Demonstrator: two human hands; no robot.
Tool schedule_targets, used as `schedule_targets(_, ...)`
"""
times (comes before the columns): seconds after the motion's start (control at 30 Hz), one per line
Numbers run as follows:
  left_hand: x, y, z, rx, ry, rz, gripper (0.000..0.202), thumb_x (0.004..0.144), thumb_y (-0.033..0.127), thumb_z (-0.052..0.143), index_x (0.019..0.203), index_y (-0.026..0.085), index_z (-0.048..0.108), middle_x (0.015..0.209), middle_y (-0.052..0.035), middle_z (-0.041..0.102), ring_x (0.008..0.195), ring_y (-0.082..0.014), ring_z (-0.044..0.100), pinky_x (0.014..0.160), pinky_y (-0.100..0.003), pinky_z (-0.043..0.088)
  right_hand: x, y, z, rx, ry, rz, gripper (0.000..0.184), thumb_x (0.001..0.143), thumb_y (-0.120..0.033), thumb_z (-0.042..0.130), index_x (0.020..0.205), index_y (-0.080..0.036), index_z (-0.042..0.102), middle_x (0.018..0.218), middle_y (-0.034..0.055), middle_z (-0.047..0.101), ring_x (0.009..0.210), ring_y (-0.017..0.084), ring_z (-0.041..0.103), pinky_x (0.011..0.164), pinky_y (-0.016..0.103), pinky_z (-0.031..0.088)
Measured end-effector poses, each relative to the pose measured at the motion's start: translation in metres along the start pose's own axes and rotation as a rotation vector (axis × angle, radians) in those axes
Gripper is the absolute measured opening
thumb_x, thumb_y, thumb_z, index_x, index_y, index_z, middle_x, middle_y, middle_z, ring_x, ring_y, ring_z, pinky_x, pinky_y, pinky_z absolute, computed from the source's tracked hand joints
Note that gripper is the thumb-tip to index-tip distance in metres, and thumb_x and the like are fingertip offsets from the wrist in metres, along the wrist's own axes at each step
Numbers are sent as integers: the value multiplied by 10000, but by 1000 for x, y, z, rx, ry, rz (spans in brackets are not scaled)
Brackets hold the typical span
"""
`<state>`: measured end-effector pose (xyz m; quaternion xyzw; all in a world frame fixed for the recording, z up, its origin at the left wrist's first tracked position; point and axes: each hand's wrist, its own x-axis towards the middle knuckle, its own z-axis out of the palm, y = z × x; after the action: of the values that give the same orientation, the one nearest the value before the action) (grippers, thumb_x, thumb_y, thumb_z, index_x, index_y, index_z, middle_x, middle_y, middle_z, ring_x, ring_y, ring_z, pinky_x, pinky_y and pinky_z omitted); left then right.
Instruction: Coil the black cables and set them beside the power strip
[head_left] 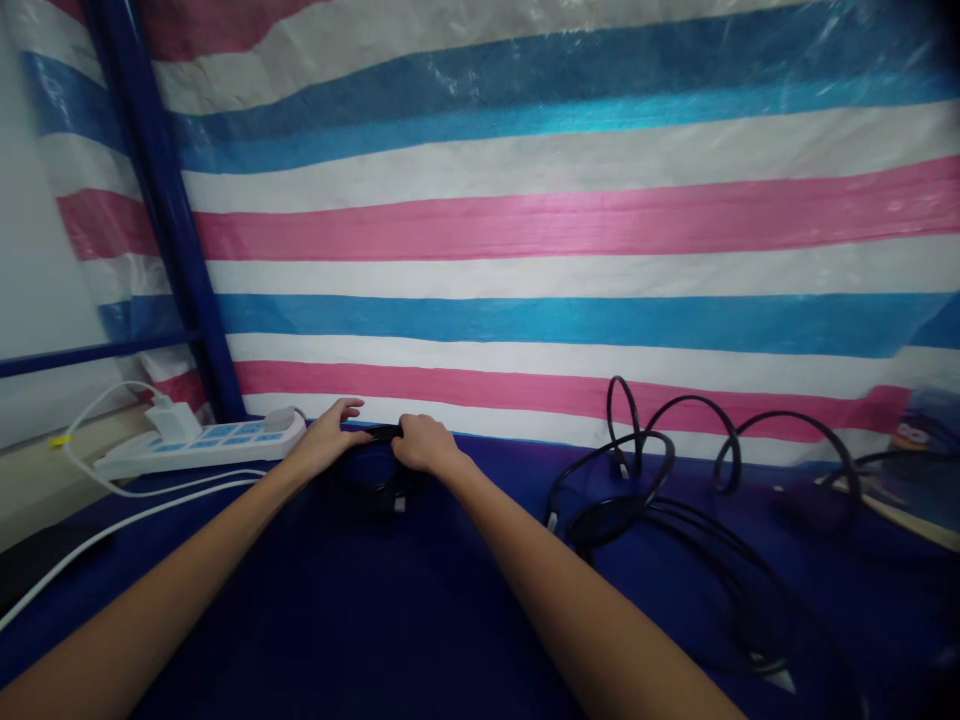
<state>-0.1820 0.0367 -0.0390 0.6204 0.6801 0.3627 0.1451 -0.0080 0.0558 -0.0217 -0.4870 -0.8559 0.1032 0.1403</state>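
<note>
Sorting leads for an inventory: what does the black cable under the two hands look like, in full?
The black cable is thin and looks rubber-sheathed, lying as a loose, flat coil on the dark blue table. A small pale connector tip shows at its near edge. The right hand closes over its far rim; the left hand, fingers spread, touches the rim's left side. It sits right of the white power strip, apart from it. Dim light hides the loop count.
</note>
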Motion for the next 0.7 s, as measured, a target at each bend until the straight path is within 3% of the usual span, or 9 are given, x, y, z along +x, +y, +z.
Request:
schedule_targets(0.13, 13, -9, -1, 212, 41, -47, 468, 694, 503, 547, 1013, 161, 530, 1063, -129, 620, 996, -293, 577, 861, -395, 422, 0, -1, 5, -17, 35, -2, 292, 897, -321, 497, 1116, -136, 551, 1108, 86, 575, 977, 189, 574, 834, 402, 479)
schedule_targets(0.23, 19, -10, 0, 348, -73, -4, 463, 753, 566, 437, 926, 159, 575, 988, -152, 644, 952, -337, 578, 835, -448, 405, 0, 2, 10, -15, 27, 22, 309, 897, -325, 496, 1137, -135, 540, 1155, 95, 553, 1002, 198, 564, 845, 411, 474)
schedule_targets(0.3, 21, -10, 0, 386, -199, 88, 474, 790, 549, 392, 978, 159, 585, 1047, -148, 638, 1000, -311, 563, 874, -413, 393, 1, 6, 11, -7, -16, 33, 323, 896, -335, 495, 1148, -136, 534, 1178, 100, 539, 995, 196, 566, 833, 405, 482)
schedule_targets(0.4, 22, -8, -4, 395, -376, 236, 481, 774, 470, 475, 1170, 200, 521, 1209, -80, 589, 1075, -225, 542, 917, -298, 386, 6, 11, 9, 2, -100, 32, 331, 896, -348, 494, 1147, -137, 533, 1153, 97, 551, 946, 181, 582, 788, 376, 502)
schedule_targets(0.5, 23, -5, -8, 447, -421, 287, 528, 721, 314, 538, 1230, 183, 484, 1249, -85, 568, 1093, -218, 540, 929, -287, 384, 4, 8, -3, -18, -119, 48, 341, 902, -356, 480, 1155, -133, 526, 1140, 100, 559, 931, 178, 590, 772, 367, 509)
schedule_targets(0.63, 25, 0, -5, 563, -353, 287, 370, 719, 213, 482, 1058, 129, 604, 1128, -138, 626, 1045, -275, 558, 911, -363, 384, -35, -19, -35, -63, -47, -30, 431, 932, -309, 338, 1222, -17, 467, 1223, 245, 487, 1028, 282, 571, 813, 430, 484)
schedule_targets(0.7, 28, 2, -3, 602, -336, 290, 301, 738, 222, 456, 956, 129, 641, 1049, -135, 653, 1007, -289, 569, 882, -379, 393, -73, -34, -50, -76, -47, -173, 404, 887, -297, 407, 1205, -65, 499, 1196, 206, 527, 1035, 303, 566, 808, 440, 481)
